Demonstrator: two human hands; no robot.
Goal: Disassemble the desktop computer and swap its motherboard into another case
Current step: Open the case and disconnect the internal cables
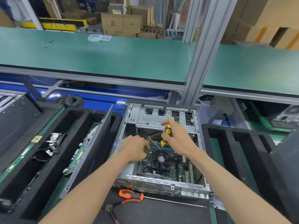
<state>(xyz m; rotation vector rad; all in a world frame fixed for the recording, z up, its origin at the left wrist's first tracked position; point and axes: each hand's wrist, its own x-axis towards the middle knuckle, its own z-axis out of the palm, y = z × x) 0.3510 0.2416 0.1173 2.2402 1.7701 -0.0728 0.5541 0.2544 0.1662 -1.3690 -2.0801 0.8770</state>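
Observation:
An open silver desktop case (163, 181) lies on its side in front of me. Inside it sits a green motherboard (182, 170) with a black CPU fan (161, 160) on it. My right hand (176, 136) grips a yellow-and-black screwdriver (166, 135), its shaft slanting down left toward the board's upper left corner. My left hand (135, 148) reaches into the case beside the fan, fingers curled at the screwdriver's tip; what they pinch is hidden. A second motherboard (79, 152) stands on edge in a black foam slot at left.
An orange-handled screwdriver (131, 195) and pliers (113, 207) lie on the black mat before the case. Black foam racks (239, 143) flank the case on both sides. A green shelf (113, 57) with a clear plastic box (99, 37) runs overhead, carried by an aluminium post (200, 62).

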